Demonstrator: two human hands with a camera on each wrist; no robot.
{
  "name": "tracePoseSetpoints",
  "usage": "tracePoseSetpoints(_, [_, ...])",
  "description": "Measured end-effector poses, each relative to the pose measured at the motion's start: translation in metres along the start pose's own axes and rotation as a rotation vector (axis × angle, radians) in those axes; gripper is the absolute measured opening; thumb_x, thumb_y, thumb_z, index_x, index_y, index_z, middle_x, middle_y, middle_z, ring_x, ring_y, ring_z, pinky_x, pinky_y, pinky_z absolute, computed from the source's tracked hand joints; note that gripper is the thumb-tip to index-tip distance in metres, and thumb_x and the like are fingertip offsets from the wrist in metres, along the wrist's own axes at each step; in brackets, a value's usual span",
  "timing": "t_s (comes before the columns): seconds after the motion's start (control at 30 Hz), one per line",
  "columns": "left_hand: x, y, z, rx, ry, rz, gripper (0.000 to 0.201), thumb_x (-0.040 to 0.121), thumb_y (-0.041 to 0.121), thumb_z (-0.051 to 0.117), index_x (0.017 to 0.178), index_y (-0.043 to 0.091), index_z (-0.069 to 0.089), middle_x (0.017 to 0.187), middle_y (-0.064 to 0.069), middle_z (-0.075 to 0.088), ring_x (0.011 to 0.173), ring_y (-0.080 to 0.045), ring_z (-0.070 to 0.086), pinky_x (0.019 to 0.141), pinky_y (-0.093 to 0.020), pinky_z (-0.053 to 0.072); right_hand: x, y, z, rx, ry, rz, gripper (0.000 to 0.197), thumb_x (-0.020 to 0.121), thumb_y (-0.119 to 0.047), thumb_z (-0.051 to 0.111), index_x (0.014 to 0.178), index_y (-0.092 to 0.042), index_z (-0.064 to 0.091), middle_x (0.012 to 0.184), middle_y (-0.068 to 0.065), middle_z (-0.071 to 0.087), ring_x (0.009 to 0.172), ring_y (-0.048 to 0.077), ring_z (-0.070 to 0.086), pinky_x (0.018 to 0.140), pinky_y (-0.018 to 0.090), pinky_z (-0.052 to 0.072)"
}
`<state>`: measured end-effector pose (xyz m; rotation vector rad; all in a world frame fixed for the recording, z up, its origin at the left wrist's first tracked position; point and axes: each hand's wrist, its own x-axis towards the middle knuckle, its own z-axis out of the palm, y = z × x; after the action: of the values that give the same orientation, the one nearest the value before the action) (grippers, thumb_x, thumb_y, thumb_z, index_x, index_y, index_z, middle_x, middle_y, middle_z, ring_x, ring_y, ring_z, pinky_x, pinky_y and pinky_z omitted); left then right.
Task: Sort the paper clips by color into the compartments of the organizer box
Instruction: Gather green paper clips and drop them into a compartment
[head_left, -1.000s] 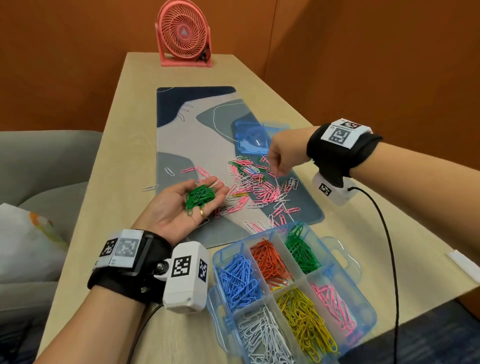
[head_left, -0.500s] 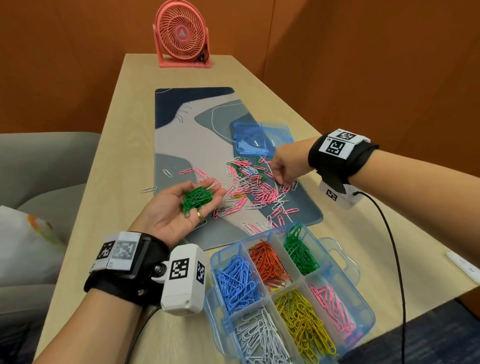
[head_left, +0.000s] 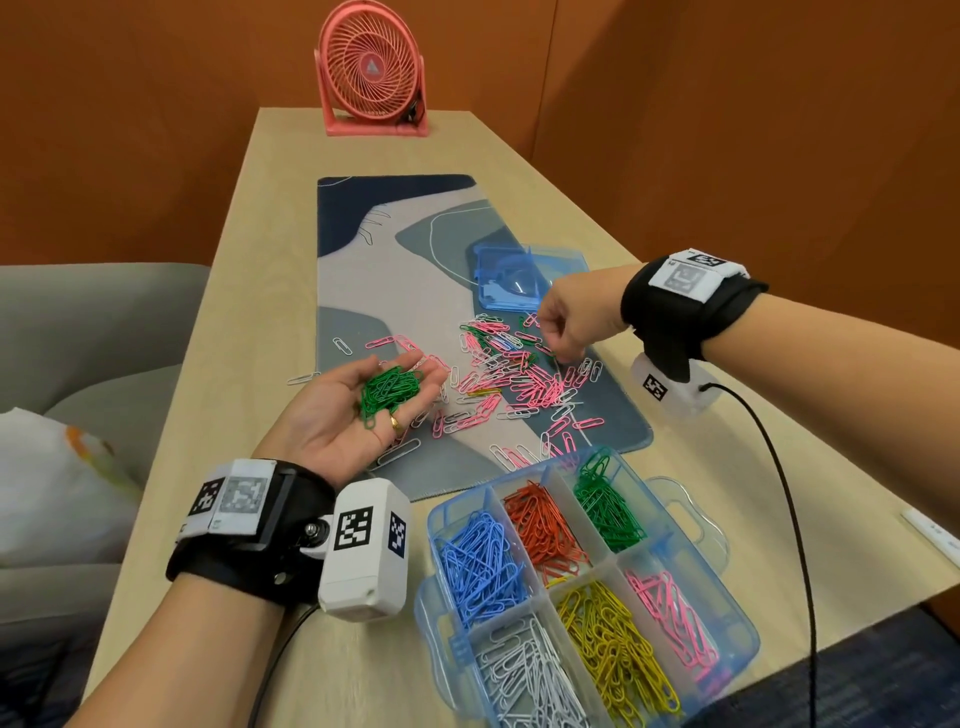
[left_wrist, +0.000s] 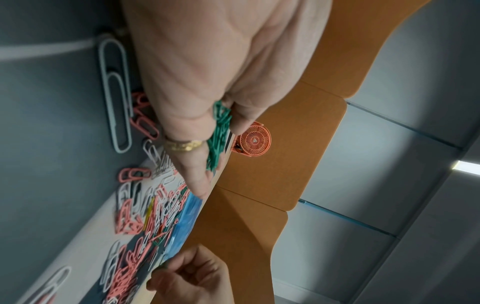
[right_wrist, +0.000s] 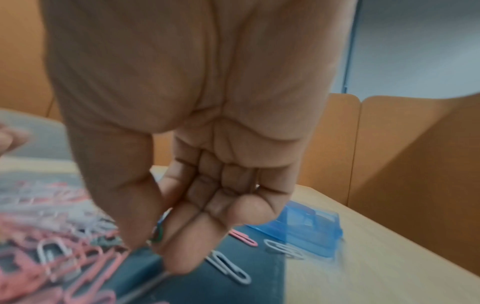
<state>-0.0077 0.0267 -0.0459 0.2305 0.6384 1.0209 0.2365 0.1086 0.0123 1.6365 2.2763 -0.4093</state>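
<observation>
Near the middle of the counter (head_left: 519, 171), on a patterned mat (head_left: 405, 249), lies a loose scatter of paper clips (head_left: 519, 379), mostly pink and white with a few green among them. At about seven o'clock from that scatter the left hand (head_left: 358, 415) lies palm up with fingers relaxed, cradling a bunch of green clips (head_left: 389, 389). At roughly two o'clock from the scatter the right hand (head_left: 571, 322) reaches down over its far edge, thumb and forefinger pinched on a single green clip (right_wrist: 158, 234), the other fingers curled in. The organizer box (head_left: 737, 613) sits open at five o'clock from the mat, touching its near corner; its compartments hold blue, orange and green clips in the far row, white, yellow and pink in the near row. Its blue lid (head_left: 519, 280) rests at twelve o'clock from the right hand. A pink fan (head_left: 371, 73) stands at the far end.
</observation>
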Motion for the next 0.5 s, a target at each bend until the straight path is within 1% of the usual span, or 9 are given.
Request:
tracePoseSetpoints(0.03, [0.0,0.001,0.0,-0.01,-0.006,0.001,0.039,0.101,0.016,0.033,0.12,-0.011,0.054,0.124,-0.029,0.056,0.099,-0.038,0.063,0.076,-0.046,0.055,0.001,-0.002,-0.002,0.03,0.024,-0.002,0.015,0.076,-0.003,0.064,0.071,-0.016,0.06,0.069,-0.002,0.063,0.062,0.009,0.052,0.066,0.026,0.046])
tracePoseSetpoints(0.1, [0.0,0.001,0.0,-0.021,-0.009,0.004,0.039,0.1,0.015,0.033,0.121,-0.012,0.052,0.127,-0.029,0.054,0.098,-0.038,0.063,0.074,-0.046,0.056,0.004,-0.005,-0.003,0.059,0.046,0.002,0.013,0.076,-0.003,0.066,0.081,-0.015,0.065,0.073,-0.001,0.067,0.061,0.006,0.055,0.063,0.022,0.045])
tracePoseSetpoints(0.17, [0.001,0.0,0.0,-0.027,-0.009,0.008,0.037,0.099,0.015,0.035,0.117,-0.012,0.054,0.131,-0.028,0.052,0.098,-0.037,0.063,0.072,-0.046,0.057,0.009,-0.009,0.0,0.051,0.058,-0.002,0.016,0.078,-0.006,0.067,0.093,-0.014,0.069,0.078,-0.001,0.07,0.061,0.002,0.056,0.059,0.018,0.043])
tracePoseSetpoints(0.23, [0.001,-0.001,0.0,-0.023,-0.007,0.01,0.036,0.099,0.015,0.035,0.111,-0.012,0.056,0.13,-0.027,0.053,0.096,-0.037,0.063,0.071,-0.046,0.057,0.014,-0.012,0.003,0.032,0.065,-0.016,0.018,0.079,-0.009,0.069,0.097,-0.013,0.071,0.085,0.001,0.072,0.063,0.003,0.057,0.059,0.016,0.044])
tracePoseSetpoints(0.3, [0.0,-0.001,0.0,-0.013,-0.007,0.013,0.036,0.099,0.014,0.035,0.108,-0.012,0.057,0.126,-0.028,0.055,0.092,-0.039,0.066,0.072,-0.046,0.057,0.018,-0.015,0.006,0.013,0.063,-0.021,0.018,0.08,-0.012,0.072,0.097,-0.012,0.071,0.088,0.002,0.072,0.067,0.008,0.059,0.063,0.018,0.047])
tracePoseSetpoints(0.4, [0.001,0.0,-0.001,0.001,-0.005,0.012,0.037,0.099,0.015,0.035,0.109,-0.012,0.057,0.12,-0.029,0.059,0.084,-0.041,0.069,0.073,-0.046,0.056,0.021,-0.015,0.008,0.003,0.05,-0.026,0.016,0.078,-0.016,0.075,0.092,-0.011,0.072,0.085,0.004,0.073,0.067,0.011,0.061,0.071,0.025,0.051])
tracePoseSetpoints(0.43, [0.001,0.0,-0.002,0.007,-0.003,0.011,0.037,0.1,0.016,0.035,0.11,-0.012,0.057,0.119,-0.029,0.059,0.085,-0.041,0.069,0.074,-0.046,0.056,0.021,-0.015,0.009,-0.003,0.052,-0.026,0.013,0.078,-0.017,0.075,0.089,-0.011,0.071,0.083,0.003,0.072,0.066,0.011,0.06,0.07,0.025,0.051])
tracePoseSetpoints(0.5, [0.002,0.0,-0.003,0.022,0.003,0.009,0.038,0.1,0.016,0.034,0.111,-0.011,0.058,0.119,-0.029,0.059,0.092,-0.039,0.067,0.076,-0.046,0.055,0.02,-0.014,0.009,-0.009,0.052,-0.028,0.005,0.079,-0.015,0.072,0.078,-0.014,0.068,0.076,0.001,0.068,0.062,0.009,0.056,0.063,0.023,0.047])
